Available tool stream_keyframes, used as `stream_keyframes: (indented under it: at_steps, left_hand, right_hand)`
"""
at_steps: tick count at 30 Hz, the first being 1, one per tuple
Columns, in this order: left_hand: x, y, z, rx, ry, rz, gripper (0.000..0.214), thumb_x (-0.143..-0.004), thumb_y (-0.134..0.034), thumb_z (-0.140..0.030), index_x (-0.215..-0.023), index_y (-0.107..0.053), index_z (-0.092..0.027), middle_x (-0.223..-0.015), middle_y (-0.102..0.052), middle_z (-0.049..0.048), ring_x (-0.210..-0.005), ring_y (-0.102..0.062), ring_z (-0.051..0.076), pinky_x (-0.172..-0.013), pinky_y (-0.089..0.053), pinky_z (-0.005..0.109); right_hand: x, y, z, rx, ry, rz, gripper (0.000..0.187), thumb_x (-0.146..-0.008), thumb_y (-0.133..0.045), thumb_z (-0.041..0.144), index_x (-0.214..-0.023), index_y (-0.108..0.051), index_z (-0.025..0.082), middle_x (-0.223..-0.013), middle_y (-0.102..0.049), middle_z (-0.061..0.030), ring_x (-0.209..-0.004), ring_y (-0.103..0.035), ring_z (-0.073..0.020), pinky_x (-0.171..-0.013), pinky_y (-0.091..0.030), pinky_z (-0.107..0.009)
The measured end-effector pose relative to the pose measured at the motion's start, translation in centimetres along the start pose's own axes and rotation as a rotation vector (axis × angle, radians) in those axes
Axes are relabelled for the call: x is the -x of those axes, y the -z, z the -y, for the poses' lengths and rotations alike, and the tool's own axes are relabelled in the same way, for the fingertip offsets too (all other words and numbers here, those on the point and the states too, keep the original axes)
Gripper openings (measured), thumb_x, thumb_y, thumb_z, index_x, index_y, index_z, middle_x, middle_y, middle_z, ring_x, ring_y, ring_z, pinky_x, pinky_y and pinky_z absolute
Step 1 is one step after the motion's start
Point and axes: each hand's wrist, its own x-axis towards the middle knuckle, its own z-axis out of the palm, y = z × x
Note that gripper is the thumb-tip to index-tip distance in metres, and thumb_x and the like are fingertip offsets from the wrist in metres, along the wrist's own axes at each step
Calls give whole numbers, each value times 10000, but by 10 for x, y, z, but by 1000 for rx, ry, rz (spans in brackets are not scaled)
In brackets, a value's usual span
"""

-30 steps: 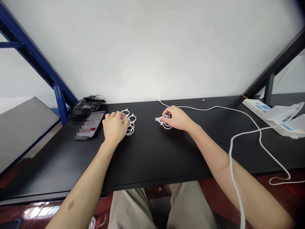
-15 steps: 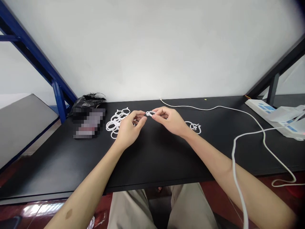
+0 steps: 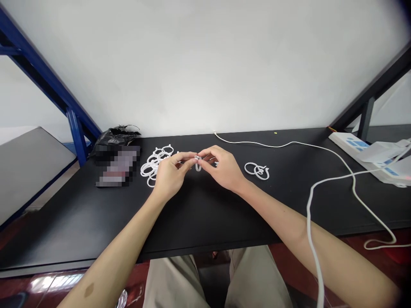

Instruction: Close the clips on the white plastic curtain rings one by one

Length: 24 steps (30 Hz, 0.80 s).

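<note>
My left hand [image 3: 170, 173] and my right hand [image 3: 221, 169] meet over the middle of the black table [image 3: 205, 205], fingertips pinched together on a small white plastic ring [image 3: 198, 163]. Left of my left hand lies a heap of several white rings [image 3: 153, 164]. A pair of white rings [image 3: 257, 170] rests on the table to the right of my right hand.
A blurred phone [image 3: 116, 169] lies at the left beside a black plastic bag [image 3: 114, 137]. A white cable [image 3: 321, 179] runs across the right half to a white power strip [image 3: 369, 156]. A blue metal frame [image 3: 48, 81] stands at the left.
Both hands left the two ring piles and came together at the centre, pinching one ring between them. They have since sunk a little lower toward the table.
</note>
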Motion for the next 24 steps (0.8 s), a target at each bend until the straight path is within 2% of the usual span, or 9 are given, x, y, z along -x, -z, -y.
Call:
stream_keyframes:
  at_steps: [9,13,19,21,24]
  left_hand:
    - [-1,-4,7,112,13,-49,280,-746,-750,-471,-840,-751,-207,-892,-734,44,-720,-621,168,-655,-515,293]
    - [2,-2,5,11,43,-82,267,-752,-740,-483,-825,-761,-227,-854,-739,30,-649,-587,154,-640,-480,301]
    - [7,-5,-2,-130,-32,-102,265,-812,-675,-480,-832,-732,-222,-885,-736,30,-641,-564,149,-640,-455,297]
    - [7,-7,-3,-130,-61,-93,264,-836,-646,-474,-853,-699,-216,-937,-730,39,-708,-599,162,-665,-466,294]
    - [5,-6,-4,-101,-113,-80,220,-875,-603,-434,-906,-643,-220,-1066,-719,49,-911,-647,192,-771,-484,301]
  right_hand:
    - [2,-1,5,-78,-30,-23,116,-877,-622,289,-882,-713,219,-904,-738,-16,-811,-697,-148,-763,-560,-288]
    - [3,-2,5,-63,-45,-24,106,-861,-627,272,-845,-712,211,-862,-741,-14,-763,-691,-145,-717,-551,-280]
    - [3,-3,6,-61,-74,-42,116,-861,-622,279,-833,-711,210,-809,-742,-5,-716,-682,-144,-676,-538,-275]
    - [2,-2,7,-68,-80,-43,125,-868,-620,290,-849,-718,214,-828,-747,-4,-730,-686,-146,-690,-540,-279]
    - [-2,2,6,-38,-59,-45,133,-877,-614,295,-874,-729,227,-884,-755,-3,-780,-691,-153,-732,-542,-287]
